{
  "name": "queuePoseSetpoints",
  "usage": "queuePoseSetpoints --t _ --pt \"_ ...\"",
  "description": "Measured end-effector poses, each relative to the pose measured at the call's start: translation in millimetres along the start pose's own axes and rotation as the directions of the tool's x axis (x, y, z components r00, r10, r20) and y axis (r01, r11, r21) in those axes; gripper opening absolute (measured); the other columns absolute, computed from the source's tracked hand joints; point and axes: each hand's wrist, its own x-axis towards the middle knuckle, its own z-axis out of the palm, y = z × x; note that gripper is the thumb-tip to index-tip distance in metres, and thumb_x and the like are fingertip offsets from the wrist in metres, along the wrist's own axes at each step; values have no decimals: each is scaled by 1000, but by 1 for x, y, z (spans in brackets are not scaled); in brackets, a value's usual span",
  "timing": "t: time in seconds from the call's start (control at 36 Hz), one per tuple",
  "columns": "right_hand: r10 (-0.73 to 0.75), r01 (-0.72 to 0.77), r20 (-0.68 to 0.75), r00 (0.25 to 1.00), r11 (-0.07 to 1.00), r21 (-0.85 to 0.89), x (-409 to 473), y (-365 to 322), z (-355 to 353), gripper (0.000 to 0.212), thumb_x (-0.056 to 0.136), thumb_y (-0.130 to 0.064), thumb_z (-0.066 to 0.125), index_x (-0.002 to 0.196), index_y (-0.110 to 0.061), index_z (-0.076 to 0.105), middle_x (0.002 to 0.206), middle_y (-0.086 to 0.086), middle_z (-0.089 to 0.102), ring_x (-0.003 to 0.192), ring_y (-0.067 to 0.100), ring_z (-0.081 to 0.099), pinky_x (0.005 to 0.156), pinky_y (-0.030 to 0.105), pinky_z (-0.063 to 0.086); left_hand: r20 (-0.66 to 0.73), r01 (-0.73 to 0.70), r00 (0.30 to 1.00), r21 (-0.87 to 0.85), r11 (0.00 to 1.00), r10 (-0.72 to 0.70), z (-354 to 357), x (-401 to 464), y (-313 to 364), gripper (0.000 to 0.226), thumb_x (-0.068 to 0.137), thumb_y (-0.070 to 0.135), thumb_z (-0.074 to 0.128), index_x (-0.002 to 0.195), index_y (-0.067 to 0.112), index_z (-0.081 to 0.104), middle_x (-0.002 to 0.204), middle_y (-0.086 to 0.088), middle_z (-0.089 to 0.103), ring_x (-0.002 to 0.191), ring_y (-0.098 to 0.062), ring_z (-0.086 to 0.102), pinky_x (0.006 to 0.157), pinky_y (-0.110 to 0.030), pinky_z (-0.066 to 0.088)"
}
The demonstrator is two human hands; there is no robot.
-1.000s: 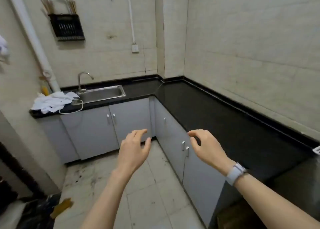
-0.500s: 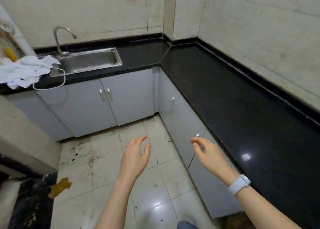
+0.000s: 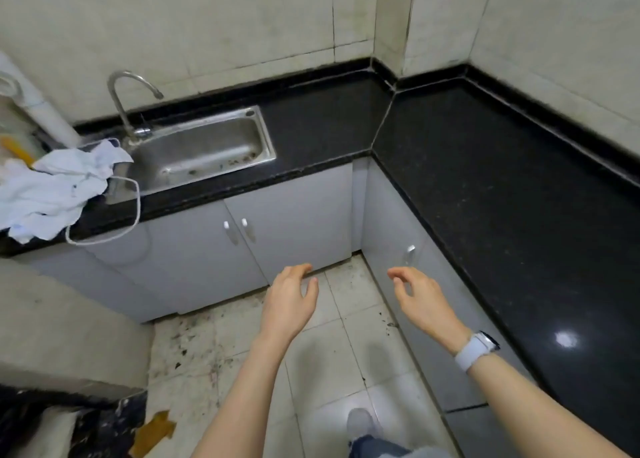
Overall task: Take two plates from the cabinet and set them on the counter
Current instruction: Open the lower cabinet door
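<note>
Grey cabinets run under an L-shaped black counter [image 3: 502, 187]. The cabinet under the sink has two shut doors [image 3: 277, 236] with small metal handles [image 3: 235, 225]. The cabinet on the right side [image 3: 391, 229] is shut too, with one handle [image 3: 410, 250]. My left hand [image 3: 289, 302] hovers over the floor in front of the sink cabinet, fingers apart and holding nothing. Just below the right cabinet's handle, without touching it, is my right hand [image 3: 420, 296], which wears a white watch and is also free with its fingers curled loosely. No plates are in view.
A steel sink [image 3: 204, 149] with a tap [image 3: 121, 104] is set in the counter's left run. White cloth [image 3: 52, 187] and a white cord lie at its left end. The tiled floor [image 3: 332, 360] is stained; my shoe shows at the bottom.
The view has tilted down and moved closer to the cabinet corner. Both hands have stayed held out in front, now lower against the cabinet fronts, the right one near the right cabinet's handle.
</note>
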Motion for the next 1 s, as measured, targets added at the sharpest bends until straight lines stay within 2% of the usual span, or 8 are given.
queuePoseSetpoints --t 0.11,0.25,0.42,0.53,0.61,0.72,0.86,1.0 --pt "41 -41 2 999 999 -19 55 -3 9 27 90 -12 44 112 -8 58 115 12 63 110 25 56 89 21 34 41 11 999 -3 1000 -11 0 57 -12 35 91 28 46 122 14 54 126 -4 59 117 -20 53 97 -34 42" --pt "160 -160 -29 987 987 -23 111 6 18 27 90 -12 44 112 -8 59 115 13 64 109 27 57 92 33 42 182 33 983 -22 999 -28 17 136 -23 34 91 30 46 120 14 55 127 -5 57 117 -21 52 96 -32 40" --pt "399 -399 -144 906 916 30 160 29 36 28 90 -12 43 113 -9 58 118 11 63 110 25 56 92 30 41 428 -145 890 -67 987 160 49 251 -10 35 92 24 48 123 8 53 128 -12 56 115 -24 53 92 -24 36" --pt "596 -582 -282 751 801 141 178 31 54 28 89 -12 43 111 -8 59 116 12 65 108 28 58 92 34 43 587 -336 745 -78 939 316 69 315 6 35 93 24 46 124 9 52 128 -13 56 114 -25 54 93 -26 38" --pt "739 -688 -366 566 668 284 188 26 71 27 89 -11 43 110 -7 60 115 15 65 106 32 59 91 36 44 668 -458 621 -114 882 409 87 347 12 28 92 20 47 115 7 57 119 -14 60 106 -26 56 83 -22 36" --pt "831 -718 -426 359 537 442 194 25 93 28 89 -12 45 113 -7 58 117 14 65 107 31 59 92 35 45 727 -535 513 -145 832 456 119 369 17 32 90 20 49 119 7 55 121 -15 60 110 -28 55 90 -26 38" --pt "870 -735 -448 204 439 517 185 44 119 30 89 -15 47 117 -6 56 118 15 64 111 31 58 95 37 43 775 -609 406 -166 776 484 168 369 22 35 88 21 50 120 7 54 122 -17 59 110 -35 56 95 -42 46" --pt "886 -730 -453 98 373 572 179 92 144 38 91 -21 47 126 -7 46 127 15 58 118 29 52 98 37 41 752 -678 355 -201 707 555 224 359 14 37 90 23 49 124 8 52 126 -15 58 112 -30 55 92 -39 46"
